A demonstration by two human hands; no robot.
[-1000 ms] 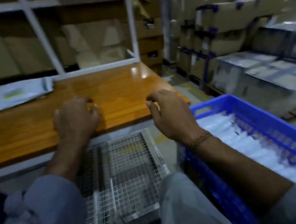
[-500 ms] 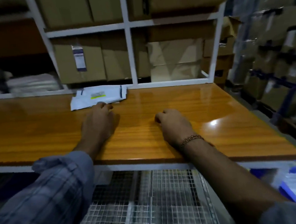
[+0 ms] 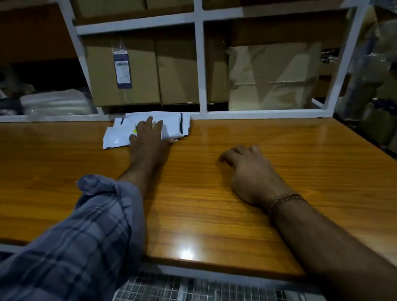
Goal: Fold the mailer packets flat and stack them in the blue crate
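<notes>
The left hand (image 3: 149, 137) reaches far forward across the wooden table (image 3: 287, 168), its fingers straight and spread, lying flat on a small pile of white mailer packets (image 3: 168, 126). The palm covers the near middle of the pile, with the thumb out to the left side; no finger curls round an edge, so it presses rather than grips. The packets lie under and just beyond this hand, at the far edge of the table, touching the white bar of the shelf frame (image 3: 201, 64) that rises behind them. The pile looks loose, with corners sticking out to the left and right of the hand, and a dark strip shows on the packet to the right of the fingers.

The right hand (image 3: 250, 170) rests on the table nearer the body and well to the right of the left hand, apart from the packets. Its fingers are loosely bent with the tips touching the wood, and it holds nothing. A beaded bracelet (image 3: 285, 201) sits on that wrist. A rolled checked sleeve (image 3: 92, 215) covers the left forearm.

Beyond the left hand, behind the frame, stand cardboard boxes (image 3: 157, 69), one with a label (image 3: 122, 70). Below the near table edge, close to the body, lies a wire mesh rack (image 3: 178, 293).
</notes>
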